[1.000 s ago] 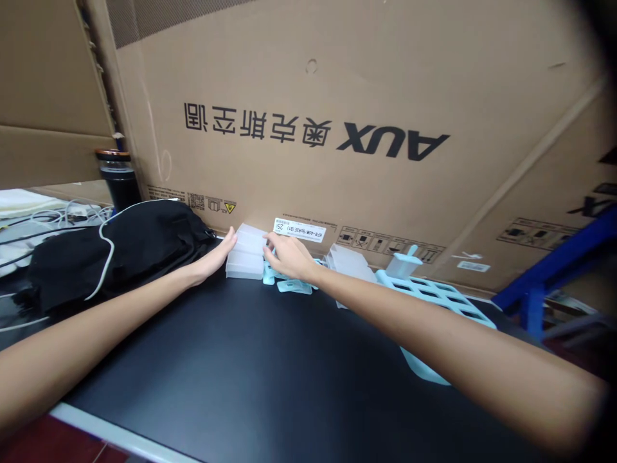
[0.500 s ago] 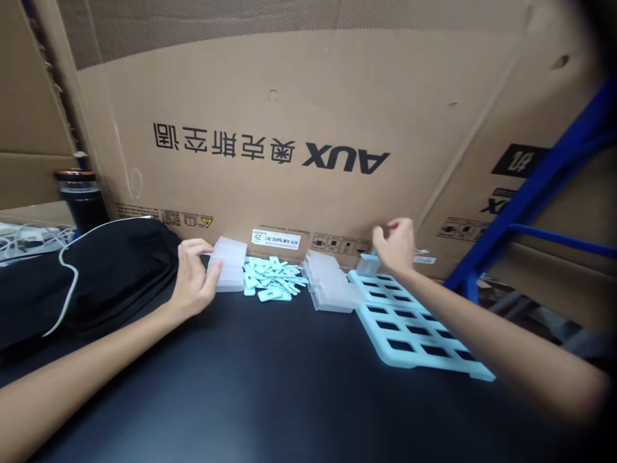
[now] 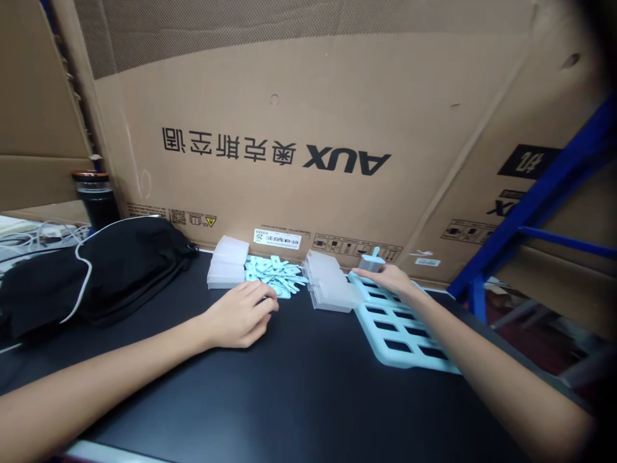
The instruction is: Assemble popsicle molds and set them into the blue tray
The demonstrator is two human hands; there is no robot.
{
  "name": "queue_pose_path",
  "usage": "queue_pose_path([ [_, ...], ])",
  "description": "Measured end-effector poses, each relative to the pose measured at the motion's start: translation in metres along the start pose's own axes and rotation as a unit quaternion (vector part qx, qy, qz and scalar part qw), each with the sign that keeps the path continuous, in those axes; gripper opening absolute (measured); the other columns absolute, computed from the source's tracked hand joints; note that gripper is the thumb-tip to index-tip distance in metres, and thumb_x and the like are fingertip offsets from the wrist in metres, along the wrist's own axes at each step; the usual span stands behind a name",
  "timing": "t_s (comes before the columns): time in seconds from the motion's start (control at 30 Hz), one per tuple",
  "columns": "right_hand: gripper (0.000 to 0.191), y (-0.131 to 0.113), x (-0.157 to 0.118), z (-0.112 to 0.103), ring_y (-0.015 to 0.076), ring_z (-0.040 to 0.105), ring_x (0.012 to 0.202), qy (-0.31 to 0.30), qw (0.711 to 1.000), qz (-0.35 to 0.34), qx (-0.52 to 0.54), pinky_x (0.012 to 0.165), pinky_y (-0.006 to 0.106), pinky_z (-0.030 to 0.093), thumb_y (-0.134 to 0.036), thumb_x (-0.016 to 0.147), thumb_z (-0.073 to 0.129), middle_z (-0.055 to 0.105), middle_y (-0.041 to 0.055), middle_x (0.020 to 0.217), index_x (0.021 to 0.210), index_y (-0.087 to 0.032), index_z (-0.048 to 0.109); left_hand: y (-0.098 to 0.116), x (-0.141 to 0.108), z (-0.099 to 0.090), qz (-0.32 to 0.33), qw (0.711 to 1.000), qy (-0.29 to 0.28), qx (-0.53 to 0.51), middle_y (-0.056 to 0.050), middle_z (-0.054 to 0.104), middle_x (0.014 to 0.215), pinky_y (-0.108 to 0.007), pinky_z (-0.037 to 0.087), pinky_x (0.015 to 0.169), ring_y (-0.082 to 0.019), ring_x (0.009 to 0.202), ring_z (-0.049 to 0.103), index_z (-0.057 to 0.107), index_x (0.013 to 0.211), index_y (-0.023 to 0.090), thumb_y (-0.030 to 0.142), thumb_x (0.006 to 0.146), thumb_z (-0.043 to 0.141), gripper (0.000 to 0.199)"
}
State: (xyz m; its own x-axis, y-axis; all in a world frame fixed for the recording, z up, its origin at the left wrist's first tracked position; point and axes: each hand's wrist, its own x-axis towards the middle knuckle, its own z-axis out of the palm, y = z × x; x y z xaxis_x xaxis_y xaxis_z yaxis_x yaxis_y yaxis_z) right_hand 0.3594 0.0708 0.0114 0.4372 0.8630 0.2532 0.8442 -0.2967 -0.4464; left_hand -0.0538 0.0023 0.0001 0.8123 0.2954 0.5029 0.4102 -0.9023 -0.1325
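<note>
My left hand (image 3: 243,314) is palm down at the near edge of a pile of light blue ice pop sticks (image 3: 277,270). Its fingers are bent, with thumb and forefinger apart, and nothing shows between them. My right hand (image 3: 389,278) closes around a translucent ice pop mould (image 3: 371,264) whose light blue stick top points up; my fingers hide its lower part. That mould stands at the far left corner of a light blue holder frame (image 3: 385,355) with rows of rectangular slots. My right forearm covers the frame's right side.
Translucent mould cups (image 3: 226,265) lie left of the pile, and more cups (image 3: 332,286) lie between it and the frame. A large cardboard box (image 3: 270,193) stands behind. A black bag (image 3: 135,270), a dark tumbler (image 3: 96,206) and white cables are leftward; a blue metal post (image 3: 530,193) is rightward.
My left hand has left the cups on the left and moved rightward and nearer, to the stick pile. My right hand has lowered from above the mould to its side, uncovering the stick top.
</note>
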Motion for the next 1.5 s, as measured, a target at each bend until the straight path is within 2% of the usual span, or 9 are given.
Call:
queue_pose_path([
  [0.1,0.06,-0.004,-0.002,0.005,0.0339,0.064,0.102,-0.034,0.998,0.015,-0.045,0.082,0.038,0.049,-0.069,0.065,0.064,0.071,0.0146,0.102,0.095,-0.018,0.071,-0.003,-0.002,-0.001,-0.008,1.0,-0.03,-0.005,-0.009,0.057,0.106,-0.036,0.043,0.083,-0.021,0.095,0.053,0.052,0.098,0.018,0.017,0.09,0.042,0.013],
  [0.33,0.069,-0.02,-0.013,0.015,0.0374,0.061,0.108,0.012,0.993,0.023,-0.117,0.087,0.041,0.046,-0.057,0.079,0.048,0.064,0.0284,0.111,0.118,0.0,0.055,-0.003,-0.002,-0.002,0.01,0.998,-0.059,-0.017,-0.006,0.059,0.097,-0.032,0.043,0.08,-0.019,0.09,0.054,0.053,0.095,0.019,0.016,0.09,0.042,0.012],
  [0.5,0.073,-0.025,-0.021,0.013,0.0362,0.061,0.109,0.067,0.994,0.027,-0.079,0.085,0.041,0.047,-0.057,0.079,0.048,0.059,0.0285,0.119,0.126,0.0,0.044,-0.003,-0.002,-0.004,0.008,0.997,-0.066,-0.027,-0.005,0.06,0.094,-0.031,0.044,0.081,-0.018,0.088,0.054,0.053,0.093,0.02,0.015,0.089,0.044,0.012],
  [0.7,0.069,-0.039,-0.008,-0.024,0.037,0.064,0.096,0.08,0.991,0.016,-0.107,0.07,0.041,0.047,-0.062,0.07,0.057,0.064,0.0237,0.108,0.117,-0.011,0.051,-0.005,-0.002,0.0,-0.002,0.997,-0.08,-0.023,-0.005,0.061,0.097,-0.031,0.044,0.083,-0.019,0.089,0.056,0.054,0.095,0.02,0.017,0.089,0.045,0.011],
  [0.8,0.059,-0.064,0.002,-0.051,0.0326,0.065,0.086,0.059,0.987,-0.055,-0.14,0.064,0.037,0.045,-0.054,0.071,0.058,0.066,0.0198,0.101,0.113,-0.013,0.052,-0.006,-0.002,0.001,-0.006,0.996,-0.088,-0.028,-0.004,0.061,0.097,-0.031,0.044,0.083,-0.018,0.089,0.056,0.054,0.095,0.02,0.018,0.09,0.044,0.012],
  [0.97,0.053,-0.141,-0.011,-0.062,0.0278,0.062,0.079,0.0,0.924,-0.276,-0.265,0.065,0.037,0.042,-0.046,0.069,0.064,0.067,0.0152,0.095,0.113,-0.018,0.053,-0.005,-0.001,0.0,-0.009,0.995,-0.09,-0.031,-0.004,0.062,0.096,-0.031,0.044,0.082,-0.018,0.088,0.057,0.054,0.096,0.02,0.018,0.091,0.041,0.014],
  [1.1,0.064,-0.191,-0.028,-0.045,0.0297,0.063,0.078,-0.051,0.879,-0.34,-0.331,0.068,0.039,0.042,-0.056,0.066,0.068,0.069,0.014,0.086,0.116,-0.018,0.057,-0.006,-0.002,0.0,-0.001,0.995,-0.093,-0.028,-0.003,0.063,0.095,-0.031,0.044,0.081,-0.018,0.087,0.057,0.054,0.098,0.02,0.018,0.091,0.041,0.014],
  [1.33,0.068,-0.214,-0.04,-0.029,0.0299,0.064,0.084,-0.054,0.805,-0.479,-0.347,0.069,0.036,0.039,-0.071,0.066,0.065,0.071,0.0138,0.085,0.109,-0.018,0.064,-0.007,-0.001,0.002,0.017,0.995,-0.091,-0.027,-0.004,0.062,0.091,-0.029,0.045,0.08,-0.017,0.084,0.057,0.055,0.094,0.019,0.018,0.089,0.045,0.011],
  [1.5,0.08,-0.22,-0.043,-0.025,0.0322,0.065,0.085,-0.036,0.785,-0.483,-0.387,0.066,0.036,0.039,-0.078,0.075,0.047,0.07,0.0184,0.091,0.12,-0.012,0.055,-0.012,-0.006,0.001,0.055,0.997,-0.045,0.009,-0.004,0.062,0.088,-0.029,0.045,0.074,-0.017,0.08,0.056,0.056,0.093,0.018,0.018,0.089,0.046,0.011],
])
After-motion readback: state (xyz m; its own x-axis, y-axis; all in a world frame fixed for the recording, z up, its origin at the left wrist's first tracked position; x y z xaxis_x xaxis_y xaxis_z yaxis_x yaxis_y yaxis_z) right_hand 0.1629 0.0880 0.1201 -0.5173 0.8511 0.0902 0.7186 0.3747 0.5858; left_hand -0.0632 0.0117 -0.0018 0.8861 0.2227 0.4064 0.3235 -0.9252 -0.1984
